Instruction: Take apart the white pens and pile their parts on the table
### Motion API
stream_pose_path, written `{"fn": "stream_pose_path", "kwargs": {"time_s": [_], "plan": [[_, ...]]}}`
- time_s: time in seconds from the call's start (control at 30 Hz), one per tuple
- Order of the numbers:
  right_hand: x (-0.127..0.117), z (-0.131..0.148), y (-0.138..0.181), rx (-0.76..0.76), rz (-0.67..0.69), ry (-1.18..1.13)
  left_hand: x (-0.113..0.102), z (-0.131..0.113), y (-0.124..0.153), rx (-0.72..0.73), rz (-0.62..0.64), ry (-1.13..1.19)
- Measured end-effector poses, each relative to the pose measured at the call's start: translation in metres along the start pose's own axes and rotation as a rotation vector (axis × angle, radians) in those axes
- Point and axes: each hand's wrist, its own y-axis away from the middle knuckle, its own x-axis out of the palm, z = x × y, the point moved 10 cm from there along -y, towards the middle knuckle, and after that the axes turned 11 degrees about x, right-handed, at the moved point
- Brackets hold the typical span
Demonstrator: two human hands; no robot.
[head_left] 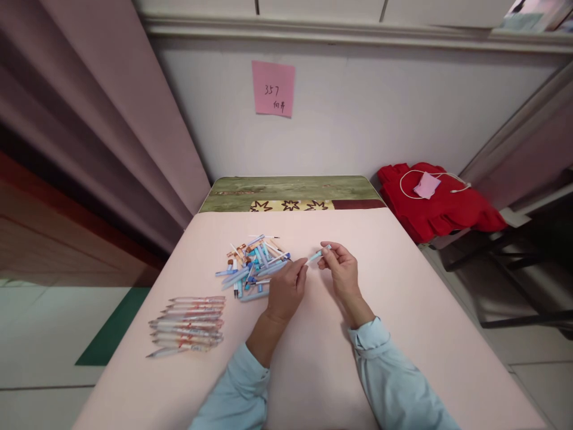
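Observation:
In the head view, my right hand (344,272) pinches a small light-blue pen part (319,254) between thumb and fingers, above the table. A pale, thin end of it points down-left to the fingertips of my left hand (286,288), which are pressed together around that end. Whether this is one piece or two joined pieces is too small to tell. Left of my left hand lies a loose pile of pen parts (257,263) in blue, white and orange-brown, partly hidden by that hand. Nearer and further left, several clear pens with reddish prints (190,322) lie side by side in a row.
A pale pink cover (403,334) spreads over the table, with a green wood-pattern strip (290,186) at its far edge. A pink note (273,89) is stuck to the wall. Red cloth (439,209) with a white cable lies at the right. A curtain (111,107) hangs left.

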Motion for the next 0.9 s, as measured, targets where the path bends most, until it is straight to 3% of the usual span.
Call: {"fn": "stream_pose_path", "kwargs": {"time_s": [0.27,0.9], "plan": [[0.003,0.004,0.004,-0.017,-0.012,0.021,0.007,0.015,0.003,-0.174,-0.017,0.225],[0.009,-0.003,0.004,0.008,0.037,0.009,0.013,0.015,0.006,-0.217,0.013,0.331]]}}
